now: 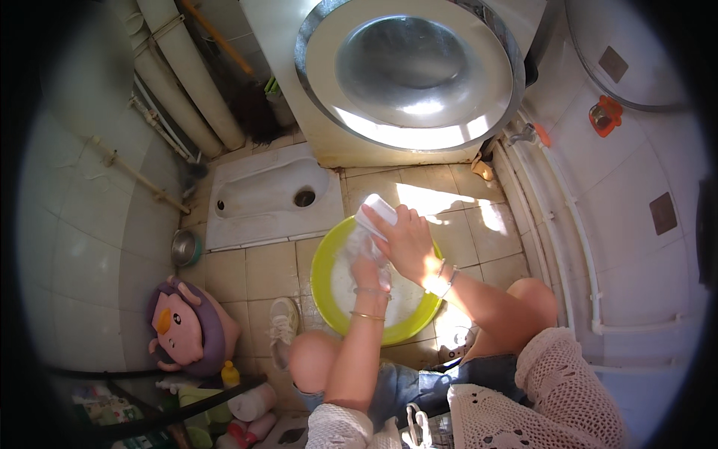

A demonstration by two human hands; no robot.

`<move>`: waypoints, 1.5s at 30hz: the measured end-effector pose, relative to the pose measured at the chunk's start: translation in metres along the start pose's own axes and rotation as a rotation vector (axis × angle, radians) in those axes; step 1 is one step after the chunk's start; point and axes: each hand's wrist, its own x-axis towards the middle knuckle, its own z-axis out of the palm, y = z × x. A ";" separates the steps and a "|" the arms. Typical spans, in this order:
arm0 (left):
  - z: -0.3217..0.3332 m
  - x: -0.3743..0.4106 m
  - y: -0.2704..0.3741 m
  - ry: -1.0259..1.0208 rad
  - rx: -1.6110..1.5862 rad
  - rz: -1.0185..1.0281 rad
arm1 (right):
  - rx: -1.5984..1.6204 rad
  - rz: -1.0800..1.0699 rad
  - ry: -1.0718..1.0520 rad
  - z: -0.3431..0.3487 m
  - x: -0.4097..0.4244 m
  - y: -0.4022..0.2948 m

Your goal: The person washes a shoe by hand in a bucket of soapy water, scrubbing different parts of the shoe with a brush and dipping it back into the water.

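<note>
A lime-green plastic basin [320, 280] stands on the floor between my knees, with whitish, sudsy water [406, 300] in it. My right hand [412, 244] grips a white block-shaped object [377, 214], perhaps a scrubbing brush, tilted over the basin's far rim. Its underside is hidden. Inside the basin, my left hand [367, 272] is closed around a white, foamy item [356, 242]. Blur and suds hide whether that item is cloth. The fingers of both hands are close together, the right ones higher.
A squat toilet pan [263, 210] is set into the floor beyond, left of a front-loading washing machine [325, 154]. A metal bowl [185, 248] and a pink-purple cartoon tub [216, 337] are at left. Bottles [252, 401] crowd a lower-left rack [185, 412]. Pipes [583, 247] line the right wall.
</note>
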 end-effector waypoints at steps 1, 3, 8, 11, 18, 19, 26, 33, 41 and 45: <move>0.000 0.000 0.000 -0.006 0.016 0.010 | -0.003 0.010 0.018 0.006 0.000 0.002; -0.003 -0.001 0.000 -0.013 0.047 0.025 | 0.001 0.076 0.035 0.015 0.001 0.011; 0.018 -0.028 0.003 0.056 0.188 0.132 | 0.149 0.057 0.166 0.005 0.005 0.046; 0.003 -0.020 0.007 -0.018 0.255 0.228 | 0.099 -0.060 0.159 -0.019 -0.015 0.011; 0.005 -0.024 -0.016 -0.235 0.695 0.445 | 0.020 0.010 -0.180 0.009 0.038 0.046; 0.007 -0.018 -0.014 -0.207 0.600 0.431 | 0.121 0.028 -0.233 0.004 0.045 0.048; -0.010 -0.013 -0.009 -0.183 0.461 0.352 | -0.028 -0.064 -0.273 -0.015 0.019 0.030; 0.004 -0.026 0.046 -0.369 -0.114 -0.105 | 1.494 0.340 -0.611 -0.011 0.050 0.092; -0.007 -0.022 0.054 -0.546 -0.384 -0.161 | 1.637 0.194 -0.690 -0.011 0.029 0.063; 0.006 -0.036 0.058 -0.558 -0.129 -0.089 | 1.479 0.224 -0.517 -0.014 0.029 0.065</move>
